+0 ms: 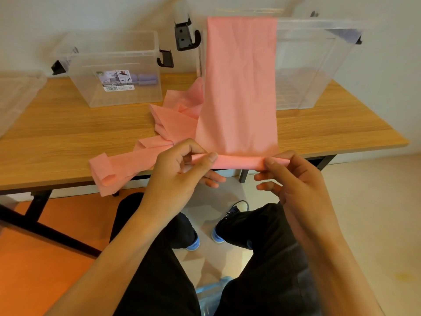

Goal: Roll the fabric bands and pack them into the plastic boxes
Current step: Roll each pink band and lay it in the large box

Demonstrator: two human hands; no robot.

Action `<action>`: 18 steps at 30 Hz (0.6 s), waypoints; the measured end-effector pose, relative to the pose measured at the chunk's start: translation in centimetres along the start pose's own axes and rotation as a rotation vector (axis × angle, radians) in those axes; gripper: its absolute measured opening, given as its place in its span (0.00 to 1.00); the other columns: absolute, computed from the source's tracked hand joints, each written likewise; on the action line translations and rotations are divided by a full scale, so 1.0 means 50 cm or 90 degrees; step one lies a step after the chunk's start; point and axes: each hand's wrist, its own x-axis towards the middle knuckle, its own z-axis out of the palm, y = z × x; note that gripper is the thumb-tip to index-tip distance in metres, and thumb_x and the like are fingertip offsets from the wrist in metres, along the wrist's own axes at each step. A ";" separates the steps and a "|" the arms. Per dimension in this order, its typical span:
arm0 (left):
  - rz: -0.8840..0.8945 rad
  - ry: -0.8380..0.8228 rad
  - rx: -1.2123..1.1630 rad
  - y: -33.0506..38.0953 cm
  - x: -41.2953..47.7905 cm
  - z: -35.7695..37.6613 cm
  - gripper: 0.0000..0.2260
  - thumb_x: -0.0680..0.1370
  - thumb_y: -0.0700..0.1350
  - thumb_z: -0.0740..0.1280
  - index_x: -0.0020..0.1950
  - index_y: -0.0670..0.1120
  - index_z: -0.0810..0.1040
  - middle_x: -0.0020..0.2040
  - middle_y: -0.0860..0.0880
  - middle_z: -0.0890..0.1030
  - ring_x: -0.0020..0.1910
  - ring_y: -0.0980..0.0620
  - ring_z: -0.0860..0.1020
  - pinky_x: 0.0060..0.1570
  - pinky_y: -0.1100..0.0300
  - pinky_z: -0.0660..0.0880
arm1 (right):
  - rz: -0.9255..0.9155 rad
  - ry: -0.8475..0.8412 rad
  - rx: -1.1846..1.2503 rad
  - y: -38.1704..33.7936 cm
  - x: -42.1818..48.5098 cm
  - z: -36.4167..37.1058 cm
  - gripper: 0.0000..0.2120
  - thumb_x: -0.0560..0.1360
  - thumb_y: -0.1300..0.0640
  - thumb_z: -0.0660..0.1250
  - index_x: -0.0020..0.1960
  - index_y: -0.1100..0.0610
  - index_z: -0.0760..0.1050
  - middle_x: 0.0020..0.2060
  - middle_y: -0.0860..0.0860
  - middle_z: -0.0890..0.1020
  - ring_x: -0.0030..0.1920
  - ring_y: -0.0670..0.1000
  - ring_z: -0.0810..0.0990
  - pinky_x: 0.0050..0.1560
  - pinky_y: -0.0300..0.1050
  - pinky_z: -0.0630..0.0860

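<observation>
Fingers of our left hand [182, 169] and right hand [296, 179] clamp the rolled end of the pink fabric band [239, 87], which drapes a clear plastic box [319, 69] at twelve o'clock.

Warm even light, soft focus, curved edges

Wooden table [68, 133], black legs.
Small clear box [127, 99] left-centre, big clear box [319, 76] right, loose pink fabric bands [173, 119] heaped between them, one end over the front edge.

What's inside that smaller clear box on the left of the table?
Purple rolled bands show inside the smaller box, through its clear wall. The label hides some, so their number is unclear.
</observation>
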 end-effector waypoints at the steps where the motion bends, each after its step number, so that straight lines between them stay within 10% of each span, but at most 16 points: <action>1: 0.004 0.004 -0.009 0.000 -0.001 0.001 0.07 0.80 0.37 0.67 0.47 0.34 0.74 0.36 0.41 0.83 0.38 0.42 0.86 0.38 0.54 0.82 | -0.006 0.004 0.003 0.000 0.001 0.000 0.03 0.80 0.62 0.67 0.49 0.60 0.78 0.43 0.57 0.84 0.41 0.54 0.84 0.41 0.43 0.80; 18: 0.023 0.004 -0.012 -0.004 -0.007 0.003 0.03 0.76 0.36 0.71 0.49 0.38 0.82 0.38 0.42 0.85 0.33 0.44 0.84 0.34 0.58 0.80 | -0.080 -0.026 -0.100 -0.001 0.006 -0.014 0.10 0.74 0.52 0.70 0.50 0.58 0.82 0.38 0.53 0.82 0.39 0.51 0.81 0.42 0.43 0.81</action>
